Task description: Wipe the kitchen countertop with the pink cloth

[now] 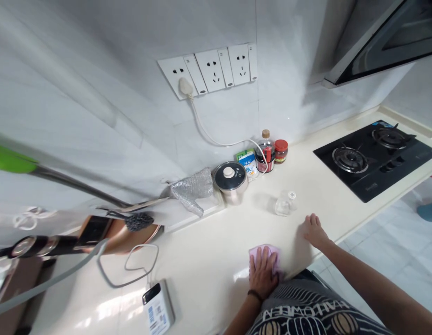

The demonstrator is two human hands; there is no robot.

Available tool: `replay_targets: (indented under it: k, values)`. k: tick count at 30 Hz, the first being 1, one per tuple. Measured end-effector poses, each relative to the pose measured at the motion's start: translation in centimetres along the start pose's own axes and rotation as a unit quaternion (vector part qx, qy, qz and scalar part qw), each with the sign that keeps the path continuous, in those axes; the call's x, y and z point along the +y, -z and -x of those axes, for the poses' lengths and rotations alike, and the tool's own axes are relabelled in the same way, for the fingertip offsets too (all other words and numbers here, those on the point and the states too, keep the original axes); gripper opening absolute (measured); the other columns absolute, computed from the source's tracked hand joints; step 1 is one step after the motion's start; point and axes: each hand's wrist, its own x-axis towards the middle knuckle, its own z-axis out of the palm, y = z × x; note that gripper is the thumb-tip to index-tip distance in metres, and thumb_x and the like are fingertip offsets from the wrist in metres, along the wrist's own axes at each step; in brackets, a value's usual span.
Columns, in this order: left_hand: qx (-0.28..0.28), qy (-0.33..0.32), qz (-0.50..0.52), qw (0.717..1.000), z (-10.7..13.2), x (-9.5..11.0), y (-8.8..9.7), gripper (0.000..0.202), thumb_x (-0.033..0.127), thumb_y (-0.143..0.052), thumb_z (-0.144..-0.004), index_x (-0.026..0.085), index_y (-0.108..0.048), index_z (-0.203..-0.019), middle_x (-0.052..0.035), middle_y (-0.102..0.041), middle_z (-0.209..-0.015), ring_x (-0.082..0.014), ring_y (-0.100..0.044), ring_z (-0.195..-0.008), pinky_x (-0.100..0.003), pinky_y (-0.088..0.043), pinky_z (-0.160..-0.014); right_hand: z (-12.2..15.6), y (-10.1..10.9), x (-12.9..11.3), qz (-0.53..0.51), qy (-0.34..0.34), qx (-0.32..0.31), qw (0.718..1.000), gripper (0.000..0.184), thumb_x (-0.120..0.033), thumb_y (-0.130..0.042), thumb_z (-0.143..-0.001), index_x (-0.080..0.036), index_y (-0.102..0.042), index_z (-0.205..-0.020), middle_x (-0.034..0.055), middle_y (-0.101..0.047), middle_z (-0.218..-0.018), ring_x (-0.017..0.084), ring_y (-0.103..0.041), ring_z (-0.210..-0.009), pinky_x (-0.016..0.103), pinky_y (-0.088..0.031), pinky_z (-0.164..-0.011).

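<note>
My left hand [262, 274] lies flat with fingers spread on a pink cloth [275, 255], pressing it on the cream countertop [209, 251] near its front edge. My right hand [314, 231] rests on the counter a little further right, fingers loosely curled down, holding nothing. Just beyond my right hand stands a small clear glass jar [284, 204] with a white lid.
A small steel pot [231, 182], a sauce bottle [265, 151], a red-lidded jar [281, 150] and a carton [248, 162] stand by the wall. A black gas hob [373, 157] is at right. A power bank [158, 309] with cable, a pan [122, 235] and a silver mitt [191, 188] lie left.
</note>
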Motion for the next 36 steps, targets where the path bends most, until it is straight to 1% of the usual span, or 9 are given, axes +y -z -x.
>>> replay_targets:
  k: [3, 5, 13, 17, 21, 27, 30, 33, 36]
  values:
    - [-0.007, 0.001, -0.008, 1.0, 1.6, -1.6, -0.7, 0.075, 0.056, -0.057, -0.094, 0.045, -0.041, -0.166, 0.0035, -0.021, -0.181, -0.0352, -0.013, -0.169, -0.065, -0.011, -0.137, 0.1, 0.4, -0.1, -0.02, -0.014, -0.04, 0.999, 0.087, -0.032, -0.066, -0.085, 0.003, -0.042, -0.162, 0.0321, -0.04, -0.168, 0.047, -0.025, -0.163, 0.06, -0.022, -0.132]
    - [0.001, 0.025, -0.025, 0.999, 0.8, -2.7, 0.5, 0.073, 0.051, -0.057, -0.094, 0.048, -0.042, -0.165, 0.0073, -0.021, -0.18, -0.0315, -0.011, -0.169, -0.061, -0.011, -0.139, 0.1, 0.6, 0.0, -0.023, -0.005, -0.043, 0.999, 0.086, -0.032, -0.066, -0.086, 0.002, -0.043, -0.161, 0.031, -0.041, -0.168, 0.046, -0.022, -0.164, 0.059, -0.022, -0.133]
    - [0.087, 0.167, -0.023, 0.982, -9.2, -6.9, 12.6, 0.073, 0.043, -0.049, -0.1, 0.032, -0.035, -0.17, -0.0011, -0.012, -0.184, -0.0324, -0.002, -0.17, -0.063, -0.003, -0.136, 0.1, 0.7, 0.1, -0.034, 0.002, -0.03, 0.999, 0.094, -0.034, -0.069, -0.082, -0.006, -0.038, -0.166, 0.0273, -0.042, -0.169, 0.05, -0.024, -0.161, 0.067, -0.02, -0.131]
    - [0.099, 0.199, -0.001, 0.975, -11.0, -8.0, 14.8, 0.072, 0.043, -0.048, -0.102, 0.03, -0.032, -0.171, -0.0043, -0.008, -0.184, -0.0335, -0.003, -0.17, -0.064, -0.003, -0.136, 0.1, 0.9, 0.3, -0.048, -0.031, -0.049, 0.997, 0.097, -0.036, -0.068, -0.084, 0.0, -0.032, -0.167, 0.0308, -0.03, -0.173, 0.048, -0.021, -0.163, 0.06, -0.024, -0.131]
    - [0.099, 0.172, -0.006, 0.98, -6.8, -7.0, 11.6, 0.072, 0.039, -0.048, -0.103, 0.025, -0.032, -0.171, -0.0081, -0.009, -0.183, -0.0361, -0.002, -0.17, -0.063, -0.003, -0.135, 0.1, 0.6, 0.6, -0.056, -0.035, -0.05, 0.997, 0.096, -0.034, -0.068, -0.083, 0.002, -0.033, -0.165, 0.0319, -0.027, -0.174, 0.046, -0.018, -0.164, 0.057, -0.024, -0.131]
    - [0.074, 0.126, -0.056, 0.988, 7.2, -7.6, 0.0, 0.07, 0.044, -0.054, -0.097, 0.037, -0.043, -0.166, 0.0001, -0.024, -0.18, -0.0346, -0.014, -0.169, -0.062, -0.013, -0.137, 0.1, -0.2, 1.0, -0.06, -0.009, -0.034, 0.998, 0.097, -0.038, -0.064, -0.085, -0.004, -0.026, -0.168, 0.0298, -0.028, -0.174, 0.046, -0.019, -0.163, 0.059, -0.021, -0.131]
    - [0.063, 0.159, -0.091, 0.981, 12.1, -8.8, -4.5, 0.067, 0.051, -0.057, -0.095, 0.049, -0.047, -0.161, 0.0055, -0.034, -0.175, -0.0305, -0.025, -0.166, -0.056, -0.023, -0.136, 0.2, -0.2, 1.0, -0.06, -0.013, -0.028, 0.998, 0.097, -0.038, -0.066, -0.085, -0.003, -0.028, -0.167, 0.0299, -0.031, -0.172, 0.048, -0.021, -0.162, 0.059, -0.022, -0.131]
    - [0.072, 0.187, -0.12, 0.972, 12.4, -9.0, -4.4, 0.066, 0.046, -0.056, -0.096, 0.048, -0.048, -0.161, 0.0052, -0.037, -0.174, -0.0305, -0.028, -0.165, -0.059, -0.023, -0.136, 0.3, -0.1, 1.1, -0.066, -0.018, -0.025, 0.997, 0.098, -0.039, -0.067, -0.084, -0.003, -0.028, -0.167, 0.0304, -0.03, -0.172, 0.049, -0.022, -0.161, 0.06, -0.023, -0.131]
    - [0.097, 0.199, -0.11, 0.969, 9.0, -8.6, 0.5, 0.065, 0.039, -0.05, -0.1, 0.038, -0.045, -0.165, -0.0013, -0.036, -0.176, -0.0325, -0.022, -0.167, -0.066, -0.018, -0.135, 0.2, 0.1, 1.1, -0.065, -0.012, -0.029, 0.997, 0.099, -0.039, -0.067, -0.083, -0.002, -0.028, -0.166, 0.0317, -0.03, -0.172, 0.05, -0.024, -0.159, 0.063, -0.023, -0.13]
